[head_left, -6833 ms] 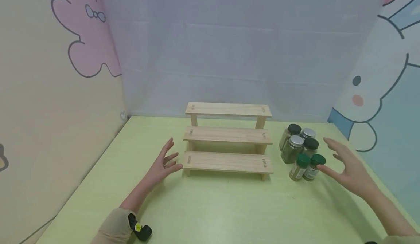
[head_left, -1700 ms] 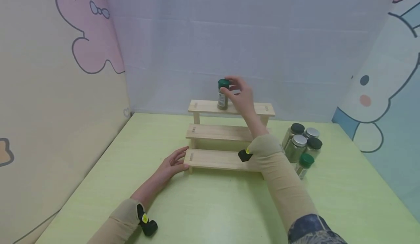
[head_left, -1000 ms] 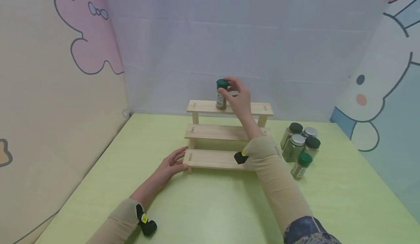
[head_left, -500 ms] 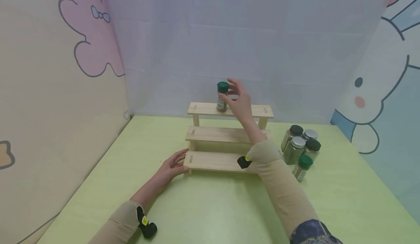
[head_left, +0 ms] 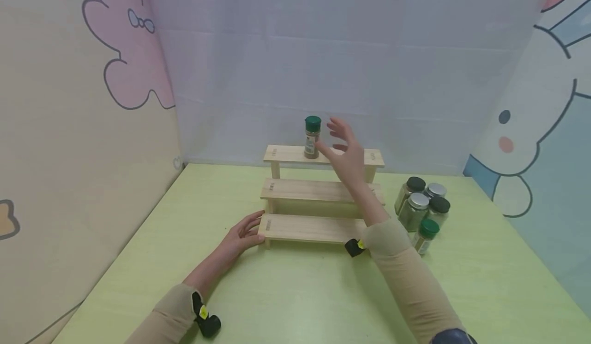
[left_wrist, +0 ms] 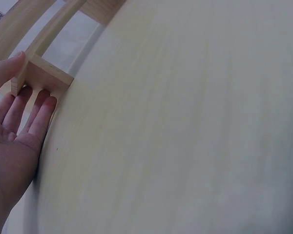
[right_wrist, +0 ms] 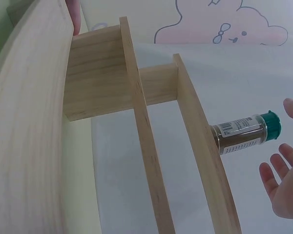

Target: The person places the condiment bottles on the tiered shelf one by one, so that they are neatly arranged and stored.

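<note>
A three-tier wooden rack (head_left: 304, 190) stands on the table. On its top tier, left of the middle, a green-capped spice bottle (head_left: 312, 141) stands upright. Just right of that bottle is my right hand (head_left: 348, 161), fingers spread and holding nothing; the right wrist view shows a gap between the hand (right_wrist: 289, 187) and the bottle (right_wrist: 240, 135). My left hand (head_left: 236, 239) holds the left end of the bottom tier. In the left wrist view, that hand (left_wrist: 14, 153) has its thumb on the board's edge and its fingers against the end piece (left_wrist: 49, 78).
Right of the rack, several jars stand grouped on the table (head_left: 295, 292): a silver-lidded jar (head_left: 413, 213), a black-lidded jar (head_left: 437, 210) and others. A green-capped bottle (head_left: 425, 237) stands before them. Behind the table hangs a pale curtain (head_left: 286, 72), with printed walls at the sides.
The bottle has gone from the group at right to the top tier. My right hand has let go of it and moved slightly right. My left hand came to the rack earlier and remains there.
</note>
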Tool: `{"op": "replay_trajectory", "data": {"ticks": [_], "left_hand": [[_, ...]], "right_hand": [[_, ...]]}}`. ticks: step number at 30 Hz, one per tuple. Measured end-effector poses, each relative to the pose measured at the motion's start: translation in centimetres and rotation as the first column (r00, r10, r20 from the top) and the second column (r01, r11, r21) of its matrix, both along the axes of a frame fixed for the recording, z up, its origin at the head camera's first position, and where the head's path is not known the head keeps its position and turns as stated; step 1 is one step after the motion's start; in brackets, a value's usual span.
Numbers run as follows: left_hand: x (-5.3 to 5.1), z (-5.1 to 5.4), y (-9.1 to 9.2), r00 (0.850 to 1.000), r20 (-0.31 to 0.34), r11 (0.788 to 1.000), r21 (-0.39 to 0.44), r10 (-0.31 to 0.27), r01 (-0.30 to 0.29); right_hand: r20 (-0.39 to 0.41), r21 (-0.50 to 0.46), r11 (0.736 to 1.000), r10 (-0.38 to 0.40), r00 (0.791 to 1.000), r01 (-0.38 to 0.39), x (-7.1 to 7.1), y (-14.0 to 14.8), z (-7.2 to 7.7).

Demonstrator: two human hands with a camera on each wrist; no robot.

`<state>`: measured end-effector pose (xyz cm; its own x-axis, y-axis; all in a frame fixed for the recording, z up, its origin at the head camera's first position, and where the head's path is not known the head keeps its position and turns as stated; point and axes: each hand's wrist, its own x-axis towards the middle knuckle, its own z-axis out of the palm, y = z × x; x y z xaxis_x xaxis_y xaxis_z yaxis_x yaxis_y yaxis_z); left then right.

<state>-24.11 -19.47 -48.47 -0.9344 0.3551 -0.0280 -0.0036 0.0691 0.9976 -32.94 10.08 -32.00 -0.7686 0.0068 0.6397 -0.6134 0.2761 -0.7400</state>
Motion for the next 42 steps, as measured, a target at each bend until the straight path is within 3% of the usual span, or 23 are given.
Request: {"op": "replay_trajectory", "data": {"ticks": [6, 10, 14, 19, 24, 31, 35, 42], "left_hand": [[0.1, 0.0, 0.0, 1.000, -0.010, 1.000, -0.002, -0.005, 0.005], [0.0, 0.0, 0.1, 1.000, -0.004, 1.000, -0.004, 0.000, 0.000], [0.0, 0.1, 0.1, 1.000, 0.007, 1.000, -0.004, 0.012, -0.012], [0.0, 0.1, 0.1, 1.000, 0.015, 1.000, -0.010, 0.023, -0.023], [0.0, 0.0, 0.1, 0.999, 0.021, 1.000, -0.007, 0.027, -0.027], [0.0, 0.1, 0.1, 1.000, 0.022, 1.000, -0.002, 0.021, -0.021], [0.1, 0.1, 0.1, 1.000, 0.022, 1.000, -0.004, 0.020, -0.020], [0.1, 0.1, 0.1, 1.000, 0.017, 1.000, 0.001, 0.012, -0.012]], "right_hand": [[-0.024, -0.006, 1.000, 0.005, 1.000, -0.005, 2.7, 1.0, -0.1], [-0.001, -0.003, 0.999, 0.040, 0.999, -0.040, 5.7, 1.6, 0.6], [0.006, 0.048, 0.998, 0.032, 0.999, -0.032, 8.4, 2.4, 1.0], [-0.021, 0.117, 0.993, -0.005, 1.000, 0.007, 10.3, 4.2, 0.5], [-0.075, 0.150, 0.988, -0.028, 0.997, 0.039, 11.3, 6.6, -0.8], [-0.157, 0.204, 0.970, -0.098, 0.983, 0.130, 11.2, 10.9, -3.9], [-0.199, 0.250, 0.950, -0.139, 0.970, 0.188, 11.8, 13.0, -4.8], [-0.197, 0.298, 0.924, -0.187, 0.963, 0.240, 13.0, 16.2, -5.8]]}}
